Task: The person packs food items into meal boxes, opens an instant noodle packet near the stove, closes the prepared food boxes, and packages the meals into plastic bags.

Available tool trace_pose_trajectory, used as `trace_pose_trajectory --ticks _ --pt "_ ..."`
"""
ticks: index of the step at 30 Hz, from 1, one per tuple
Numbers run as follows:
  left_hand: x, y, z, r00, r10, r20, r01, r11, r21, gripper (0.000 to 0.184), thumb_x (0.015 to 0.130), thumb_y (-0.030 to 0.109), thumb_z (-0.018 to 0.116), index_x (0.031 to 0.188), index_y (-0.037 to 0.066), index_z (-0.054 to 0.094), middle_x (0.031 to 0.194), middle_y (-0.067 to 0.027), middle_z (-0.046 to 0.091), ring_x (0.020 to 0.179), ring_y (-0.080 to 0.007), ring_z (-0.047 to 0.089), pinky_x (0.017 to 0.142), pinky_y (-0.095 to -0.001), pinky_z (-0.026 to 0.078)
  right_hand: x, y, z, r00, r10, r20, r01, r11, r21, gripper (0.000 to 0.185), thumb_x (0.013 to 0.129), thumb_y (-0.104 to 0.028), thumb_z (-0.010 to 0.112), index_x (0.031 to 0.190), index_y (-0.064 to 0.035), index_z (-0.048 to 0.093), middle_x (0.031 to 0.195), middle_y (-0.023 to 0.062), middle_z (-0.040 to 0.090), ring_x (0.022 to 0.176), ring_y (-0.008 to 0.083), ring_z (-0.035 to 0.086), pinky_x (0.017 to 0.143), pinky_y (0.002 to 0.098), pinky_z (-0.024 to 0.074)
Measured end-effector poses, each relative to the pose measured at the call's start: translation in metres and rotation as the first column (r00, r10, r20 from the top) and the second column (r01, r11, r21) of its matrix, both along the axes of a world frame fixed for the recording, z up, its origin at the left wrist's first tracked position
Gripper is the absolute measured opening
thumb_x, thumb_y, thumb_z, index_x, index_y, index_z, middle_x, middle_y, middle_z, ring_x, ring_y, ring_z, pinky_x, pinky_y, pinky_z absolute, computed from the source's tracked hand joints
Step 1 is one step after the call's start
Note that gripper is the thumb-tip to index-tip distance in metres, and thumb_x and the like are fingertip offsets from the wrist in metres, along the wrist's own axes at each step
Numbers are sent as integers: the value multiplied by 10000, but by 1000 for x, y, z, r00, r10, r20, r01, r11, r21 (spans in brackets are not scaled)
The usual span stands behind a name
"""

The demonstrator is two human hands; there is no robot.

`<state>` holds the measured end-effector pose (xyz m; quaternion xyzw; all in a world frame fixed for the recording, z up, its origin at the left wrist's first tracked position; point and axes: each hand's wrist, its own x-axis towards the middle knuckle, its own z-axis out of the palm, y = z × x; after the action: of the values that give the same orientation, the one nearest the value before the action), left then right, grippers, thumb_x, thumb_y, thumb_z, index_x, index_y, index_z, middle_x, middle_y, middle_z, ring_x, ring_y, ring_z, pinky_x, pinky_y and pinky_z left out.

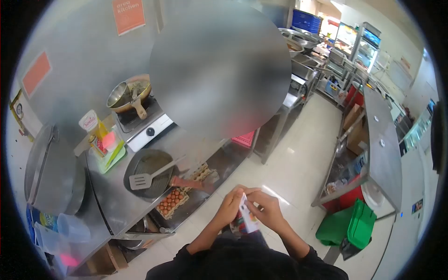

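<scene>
In front of my chest, a small printed packet (247, 218), white with red and other colours, is held between both hands. My left hand (229, 206) is closed around its left side near the top. At the upper right edge, the fingers of my right hand (265, 208) pinch it close to the left fingertips. What the packet contains is not visible. To the left of my hands, a dark grill pan (148, 166) rests on the steel counter with a spatula (141, 181) lying across it. Its brown handle (187, 182) juts over the counter's edge.
A portable stove (150, 132) carries a pan (125, 106) with a metal bowl in it. Eggs (171, 203) sit in trays on the lower shelf. A large pot (60, 177) stands far left. On the right are a steel table (380, 140) and a green bin (332, 229). A blurred patch hides the centre.
</scene>
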<state>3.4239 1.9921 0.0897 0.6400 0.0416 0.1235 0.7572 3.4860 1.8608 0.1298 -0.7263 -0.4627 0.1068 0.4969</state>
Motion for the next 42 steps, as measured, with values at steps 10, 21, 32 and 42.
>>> trace_pose_trajectory --ticks 10,21,32,42 --pt "175 103 -15 784 554 -280 -581 814 -16 609 928 464 279 955 -45 612 740 -59 598 633 -115 536 573 -222 417 240 146 -15 810 570 -142 -571 820 33 446 710 -147 696 1122 -77 536 1135 101 524 874 204 565 693 280 472" --pt "270 160 -22 626 729 -276 -754 475 -453 682 879 571 299 965 -41 587 784 -90 605 689 -126 557 615 -244 447 352 258 -3 488 840 -240 -865 501 -4 215 782 -175 604 953 -54 555 937 105 526 796 238 550 696 349 445" --pt "259 212 16 602 782 -159 -783 617 71 683 936 473 189 940 -56 620 833 -96 570 673 -154 520 645 -267 424 339 298 -10 492 736 -465 -835 550 -12 352 722 -170 699 1001 -70 508 630 10 455 532 85 419 495 240 339" --pt "291 237 -7 109 972 -207 -989 86 -117 483 904 390 380 952 -17 634 751 -30 533 714 -114 501 633 -234 407 346 346 -37 706 701 -100 -617 679 397 83 839 -101 572 788 -44 541 780 15 546 659 54 460 559 211 373"
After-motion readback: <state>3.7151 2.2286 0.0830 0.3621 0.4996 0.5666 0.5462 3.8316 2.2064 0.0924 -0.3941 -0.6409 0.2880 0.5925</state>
